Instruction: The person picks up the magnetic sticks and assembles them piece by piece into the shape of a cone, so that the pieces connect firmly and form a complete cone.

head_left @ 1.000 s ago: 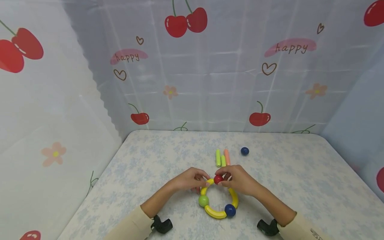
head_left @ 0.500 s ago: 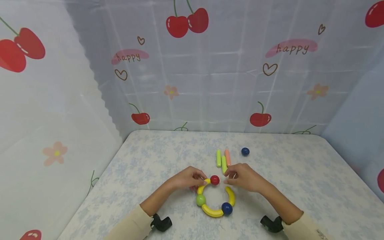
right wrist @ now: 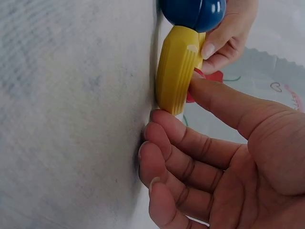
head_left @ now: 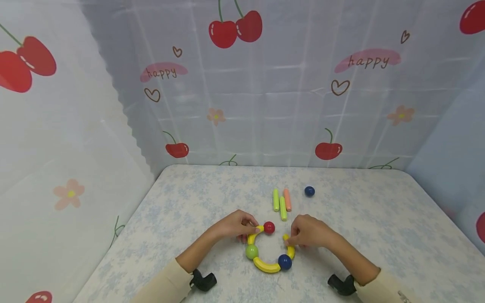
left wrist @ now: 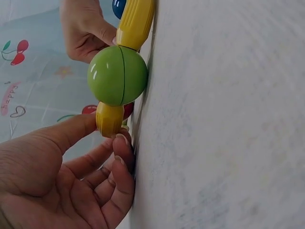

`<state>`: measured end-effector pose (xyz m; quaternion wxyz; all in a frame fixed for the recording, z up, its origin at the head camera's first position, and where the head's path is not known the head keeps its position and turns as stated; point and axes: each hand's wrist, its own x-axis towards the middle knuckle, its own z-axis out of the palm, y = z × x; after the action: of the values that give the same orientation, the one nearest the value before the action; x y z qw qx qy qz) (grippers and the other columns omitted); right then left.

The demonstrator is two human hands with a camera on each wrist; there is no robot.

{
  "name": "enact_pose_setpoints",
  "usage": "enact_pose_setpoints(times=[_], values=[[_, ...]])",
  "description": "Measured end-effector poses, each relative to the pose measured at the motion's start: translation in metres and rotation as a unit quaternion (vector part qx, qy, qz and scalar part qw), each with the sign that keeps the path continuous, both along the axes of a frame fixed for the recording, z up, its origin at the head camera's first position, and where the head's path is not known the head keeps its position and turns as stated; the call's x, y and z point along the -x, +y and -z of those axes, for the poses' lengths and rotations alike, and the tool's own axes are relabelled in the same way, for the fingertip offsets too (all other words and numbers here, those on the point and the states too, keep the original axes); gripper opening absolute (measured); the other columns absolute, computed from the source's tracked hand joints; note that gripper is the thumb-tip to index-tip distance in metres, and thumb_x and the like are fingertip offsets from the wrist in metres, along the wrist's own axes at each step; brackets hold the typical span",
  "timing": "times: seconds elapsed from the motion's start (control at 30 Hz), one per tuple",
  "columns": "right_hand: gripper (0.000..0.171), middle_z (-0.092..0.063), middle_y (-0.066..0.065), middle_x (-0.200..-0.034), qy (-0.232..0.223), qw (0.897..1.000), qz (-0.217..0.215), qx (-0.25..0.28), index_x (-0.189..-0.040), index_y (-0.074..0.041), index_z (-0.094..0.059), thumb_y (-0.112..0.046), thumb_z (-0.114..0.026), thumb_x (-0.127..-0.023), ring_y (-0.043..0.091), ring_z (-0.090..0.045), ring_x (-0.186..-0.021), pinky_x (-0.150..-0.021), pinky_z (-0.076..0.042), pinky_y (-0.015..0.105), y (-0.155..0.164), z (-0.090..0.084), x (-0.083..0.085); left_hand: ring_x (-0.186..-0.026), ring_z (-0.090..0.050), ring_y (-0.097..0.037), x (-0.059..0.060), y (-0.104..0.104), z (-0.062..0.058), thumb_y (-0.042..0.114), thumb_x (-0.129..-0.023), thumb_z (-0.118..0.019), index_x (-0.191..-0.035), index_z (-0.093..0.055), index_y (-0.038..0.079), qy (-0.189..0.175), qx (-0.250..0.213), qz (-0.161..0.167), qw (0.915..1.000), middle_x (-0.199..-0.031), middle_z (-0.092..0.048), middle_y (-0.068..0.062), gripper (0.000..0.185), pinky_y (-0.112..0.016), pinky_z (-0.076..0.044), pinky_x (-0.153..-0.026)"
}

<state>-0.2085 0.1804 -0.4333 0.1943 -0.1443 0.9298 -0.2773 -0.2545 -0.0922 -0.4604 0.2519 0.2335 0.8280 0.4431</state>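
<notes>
A toy ring of yellow arcs and balls lies on the table. It has a red ball (head_left: 269, 227), a green ball (head_left: 251, 251) (left wrist: 117, 75) and a blue ball (head_left: 284, 261) (right wrist: 193, 13). My left hand (head_left: 254, 230) (left wrist: 112, 136) pinches the left yellow arc (head_left: 252, 238) (left wrist: 109, 119) just below the red ball. With thumb and fingers, my right hand (head_left: 289, 240) (right wrist: 176, 102) pinches the top end of the right yellow arc (head_left: 291, 251) (right wrist: 177, 69). A gap shows between the red ball and that arc. The bottom yellow arc (head_left: 266, 265) joins the green and blue balls.
Two green sticks (head_left: 279, 203) and an orange stick (head_left: 287, 199) lie side by side just beyond the ring. A loose blue ball (head_left: 309, 191) sits to their right. Cherry-print curtains wall the table (head_left: 379, 219) at the back and both sides.
My right hand left the red ball and dropped to the right arc's top end. The ring opened there, and the whole toy slid slightly left.
</notes>
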Motion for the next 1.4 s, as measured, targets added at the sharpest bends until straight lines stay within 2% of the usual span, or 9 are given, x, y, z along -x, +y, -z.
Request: enact_pose_setpoints(times=[0.5,0.8,1.03,1.4], values=[[0.025,-0.057,-0.003,-0.055,0.033,0.999,-0.013,0.029,-0.069,-0.014,-0.065,-0.021,-0.082,-0.086,0.01,-0.048,-0.05,-0.05,-0.036,0.024,-0.0044,0.0042,-0.0019,-0.049,-0.058,-0.016,-0.0051,0.0038,0.0002,0.02,-0.094,-0.074,-0.103,-0.075,0.01,0.0,0.009,0.015,0.9998,-0.065,-0.067,-0.006,0.013,-0.025,-0.048,-0.049],[0.024,-0.056,-0.004,-0.057,0.062,0.998,-0.001,0.017,-0.07,-0.016,-0.065,-0.023,-0.083,-0.086,0.011,-0.049,-0.051,-0.049,-0.037,0.022,-0.0071,0.003,-0.0036,-0.049,-0.056,-0.017,-0.0065,0.0054,0.0014,0.02,-0.095,-0.073,-0.105,-0.075,0.008,-0.002,-0.006,0.025,0.9997,-0.067,-0.069,-0.012,0.015,-0.025,-0.049,-0.05],[0.022,-0.056,-0.004,-0.059,0.085,0.996,0.003,0.02,-0.072,-0.016,-0.067,-0.021,-0.083,-0.086,0.011,-0.05,-0.053,-0.049,-0.039,0.023,-0.0082,0.0028,-0.0036,-0.047,-0.055,-0.016,-0.0049,0.0054,0.0018,0.02,-0.095,-0.073,-0.106,-0.075,0.008,0.004,-0.007,0.022,0.9997,-0.065,-0.067,-0.007,0.016,-0.025,-0.049,-0.05],[0.019,-0.057,-0.004,-0.059,0.075,0.997,0.003,0.029,-0.074,-0.015,-0.068,-0.02,-0.082,-0.087,0.011,-0.051,-0.053,-0.05,-0.04,0.023,-0.0079,0.0051,-0.0019,-0.049,-0.058,-0.016,-0.0047,0.004,0.0054,0.021,-0.095,-0.073,-0.104,-0.073,0.011,-0.021,-0.025,0.012,0.9994,-0.065,-0.07,-0.008,0.013,-0.025,-0.05,-0.049]])
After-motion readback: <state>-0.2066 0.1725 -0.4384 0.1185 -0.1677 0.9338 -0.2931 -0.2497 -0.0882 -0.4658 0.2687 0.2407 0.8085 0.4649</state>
